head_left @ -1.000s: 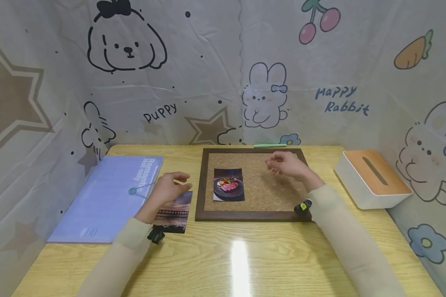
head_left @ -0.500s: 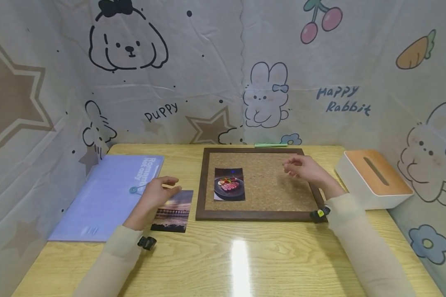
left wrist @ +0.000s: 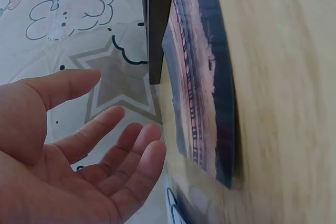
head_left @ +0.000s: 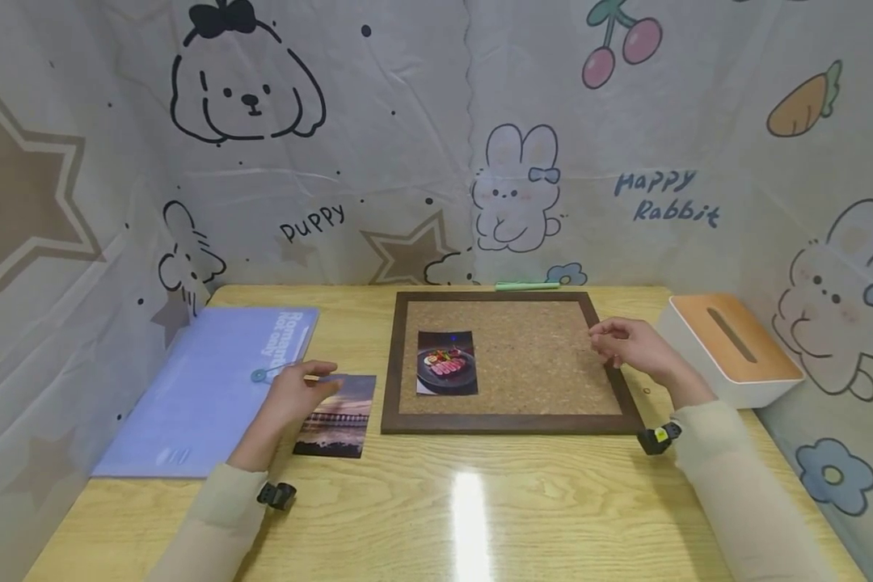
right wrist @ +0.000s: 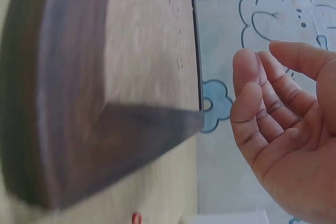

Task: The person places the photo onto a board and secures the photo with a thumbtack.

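Note:
A cork board in a dark brown frame lies on the wooden table. Toward its left side rests a photo of a plated meal. My right hand is over the frame's right edge, fingers loosely bent with nothing between them; the right wrist view shows its palm beside the frame corner. Left of the board lies a sunset photo, its upper left corner overlapped by my left hand. In the left wrist view, that hand's fingers are relaxed and spread apart, holding nothing.
A blue document folder with a string button lies at the left. At the right stands a white tissue box with a wooden lid. A green pen lies behind the board. One small reddish thing is on the table near the right wrist.
My right hand has moved rightward from over the cork to the frame's right edge. The left hand has drawn left and slightly toward me, uncovering more of the sunset photo.

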The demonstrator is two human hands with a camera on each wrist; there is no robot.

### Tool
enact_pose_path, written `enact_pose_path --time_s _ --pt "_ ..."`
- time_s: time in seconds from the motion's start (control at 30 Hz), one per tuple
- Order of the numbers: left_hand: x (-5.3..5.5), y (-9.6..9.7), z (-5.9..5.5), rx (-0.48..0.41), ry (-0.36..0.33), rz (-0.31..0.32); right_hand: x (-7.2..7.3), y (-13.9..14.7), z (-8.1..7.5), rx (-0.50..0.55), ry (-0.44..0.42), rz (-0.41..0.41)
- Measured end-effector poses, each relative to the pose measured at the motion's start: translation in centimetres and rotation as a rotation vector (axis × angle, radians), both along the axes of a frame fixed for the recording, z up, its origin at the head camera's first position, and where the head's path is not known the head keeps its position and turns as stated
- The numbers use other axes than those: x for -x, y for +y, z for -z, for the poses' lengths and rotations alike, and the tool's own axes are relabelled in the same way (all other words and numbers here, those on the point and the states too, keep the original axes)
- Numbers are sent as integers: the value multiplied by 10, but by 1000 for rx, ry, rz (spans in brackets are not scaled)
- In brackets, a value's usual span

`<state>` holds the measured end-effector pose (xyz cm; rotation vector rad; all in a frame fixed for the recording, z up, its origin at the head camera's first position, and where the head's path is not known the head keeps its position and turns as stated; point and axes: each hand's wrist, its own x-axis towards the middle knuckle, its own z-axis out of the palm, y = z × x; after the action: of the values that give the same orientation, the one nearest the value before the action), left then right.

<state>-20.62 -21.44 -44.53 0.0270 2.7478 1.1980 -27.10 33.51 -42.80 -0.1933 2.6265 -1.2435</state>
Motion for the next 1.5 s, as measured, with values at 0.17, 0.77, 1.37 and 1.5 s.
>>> enact_pose_path --time_s 0.17,0.77,1.37,1.5 --pt "-6 -3 2 -17 -33 -23 -7 15 3 -17 -4 29" --pt "-25 -13 11 44 -27 -20 -29 37 7 -79 -39 102" --pt "-35 -14 4 86 -76 11 -43 45 19 -75 -135 149" --pt "-37 -14 7 88 -93 15 -45 49 25 -90 -137 159"
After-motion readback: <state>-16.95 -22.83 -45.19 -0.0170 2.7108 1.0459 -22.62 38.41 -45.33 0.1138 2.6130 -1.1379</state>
